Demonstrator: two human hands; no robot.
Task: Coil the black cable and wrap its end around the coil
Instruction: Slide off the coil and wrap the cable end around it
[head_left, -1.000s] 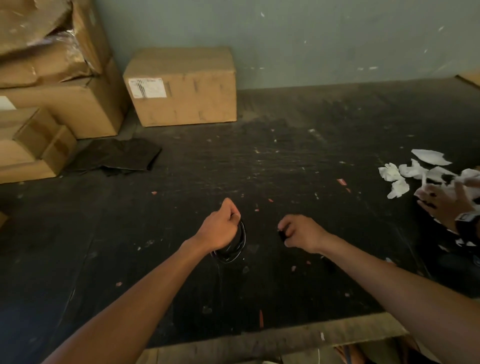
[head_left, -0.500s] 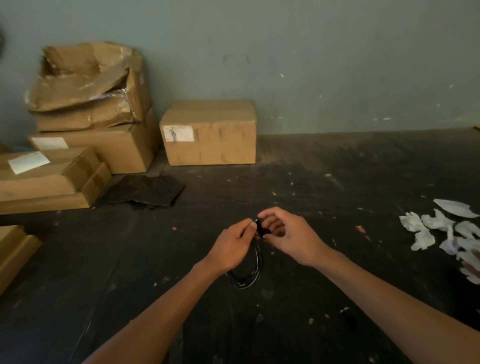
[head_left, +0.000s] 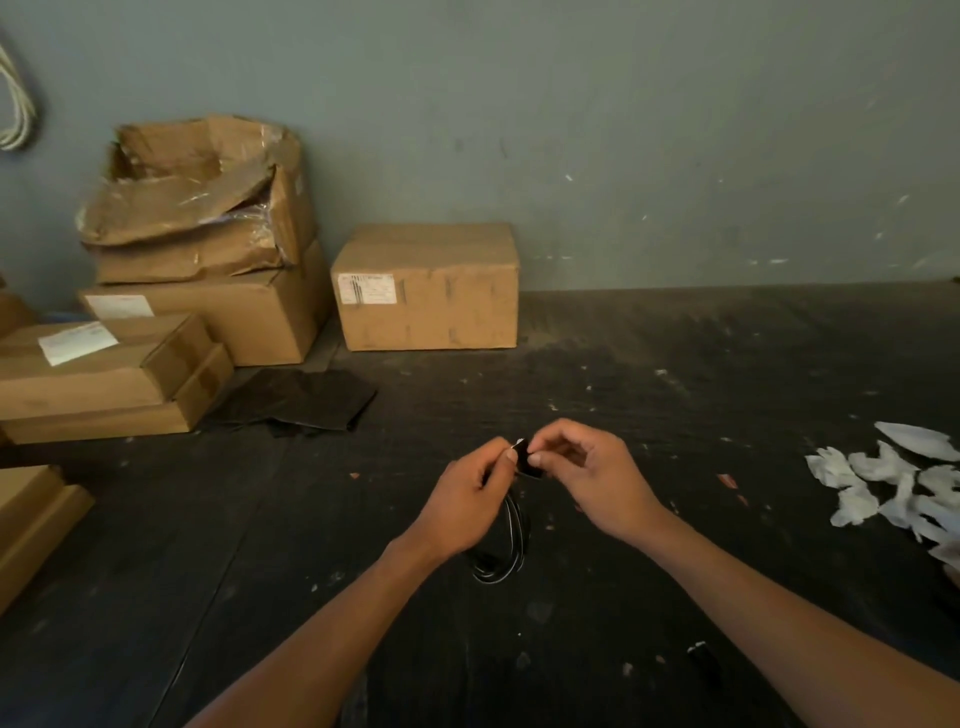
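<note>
The black cable (head_left: 511, 540) hangs as a small coil of several loops below my two hands, above the dark table (head_left: 675, 415). My left hand (head_left: 467, 499) pinches the top of the coil between thumb and fingers. My right hand (head_left: 592, 478) meets it from the right and pinches the cable's black plug end (head_left: 527, 457) at the top of the coil. The two hands touch at the fingertips. The upper part of the coil is hidden behind my left hand.
Cardboard boxes (head_left: 426, 286) stand along the wall at back left, with a stack (head_left: 202, 291) further left. A black sheet (head_left: 301, 400) lies before them. Torn white paper scraps (head_left: 893, 483) lie at right. A small dark object (head_left: 704, 660) sits near my right forearm.
My right hand came from the right to meet my left hand at the coil's top and took the plug end. The view tilted up, and another person's hand left the right edge.
</note>
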